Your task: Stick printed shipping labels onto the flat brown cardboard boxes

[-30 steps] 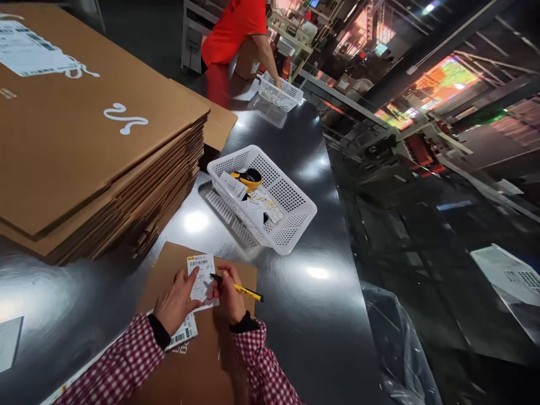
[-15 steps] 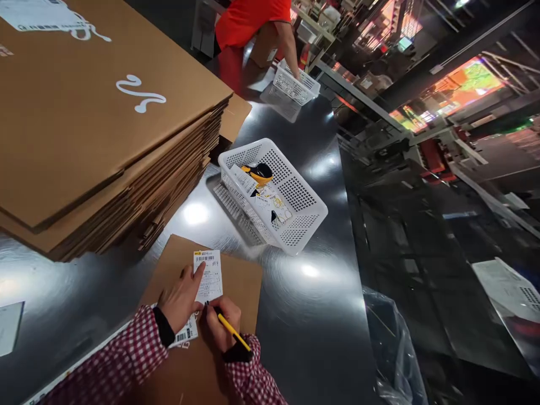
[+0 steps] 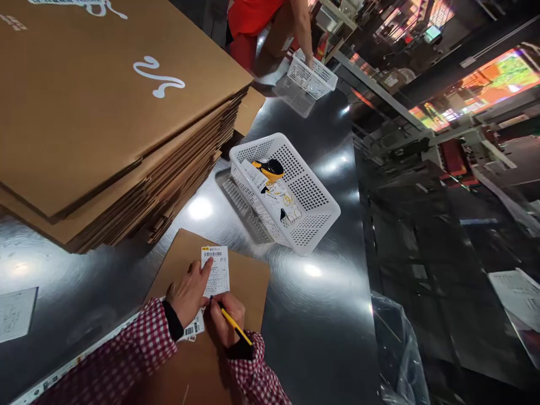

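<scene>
A white printed slip (image 3: 217,273) lies on a flat brown cardboard piece (image 3: 251,281). My left hand (image 3: 188,292) presses on the slip's left side, forefinger stretched out below the barcode, the other fingers apart or bent. In my right hand (image 3: 228,319) is a yellow and black pen (image 3: 236,325), its tip at the slip's lower edge. Partly under my left wrist, another label (image 3: 194,327) shows on the cardboard. Beyond the cardboard stands a white perforated basket (image 3: 314,225) with papers (image 3: 274,197) and a black and yellow object (image 3: 272,169) inside.
A tall stack of flattened cardboard (image 3: 105,112) fills the upper left. A ruler-like strip (image 3: 46,379) and a paper (image 3: 17,315) lie at the left. At the top, a person's hand (image 3: 309,59) reaches into another white basket (image 3: 316,81). Clear plastic (image 3: 396,343) hangs beyond the table's right edge.
The view has shifted, so the table and its contents appear farther right. My pen tip stays near the slip's lower edge, and my left hand still presses the slip.
</scene>
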Motion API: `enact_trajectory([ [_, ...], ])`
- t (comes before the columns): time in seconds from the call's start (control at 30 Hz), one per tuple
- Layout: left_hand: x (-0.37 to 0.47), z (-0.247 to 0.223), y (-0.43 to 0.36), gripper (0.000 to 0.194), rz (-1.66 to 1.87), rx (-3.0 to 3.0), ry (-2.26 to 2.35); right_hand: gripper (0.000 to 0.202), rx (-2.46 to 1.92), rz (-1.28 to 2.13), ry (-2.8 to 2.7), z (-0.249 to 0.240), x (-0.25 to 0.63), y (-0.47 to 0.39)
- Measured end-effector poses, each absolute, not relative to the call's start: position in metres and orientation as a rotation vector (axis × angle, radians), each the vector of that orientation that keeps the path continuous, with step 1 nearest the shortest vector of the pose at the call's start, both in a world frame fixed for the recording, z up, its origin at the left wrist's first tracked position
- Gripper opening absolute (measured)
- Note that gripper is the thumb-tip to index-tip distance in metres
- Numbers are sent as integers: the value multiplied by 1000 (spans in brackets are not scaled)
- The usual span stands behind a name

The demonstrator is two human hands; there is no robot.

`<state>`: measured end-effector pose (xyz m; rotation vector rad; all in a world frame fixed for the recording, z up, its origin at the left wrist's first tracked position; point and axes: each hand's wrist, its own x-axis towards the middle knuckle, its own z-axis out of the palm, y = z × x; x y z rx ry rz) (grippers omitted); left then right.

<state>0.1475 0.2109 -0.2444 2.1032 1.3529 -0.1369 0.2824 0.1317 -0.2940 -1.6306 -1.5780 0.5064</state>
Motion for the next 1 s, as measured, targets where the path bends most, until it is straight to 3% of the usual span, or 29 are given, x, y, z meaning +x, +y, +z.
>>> enact_trajectory([
  [1.0,147,-245,211,82,-110,2170,1359,16,-1581,565,-1651,-292,289,133],
])
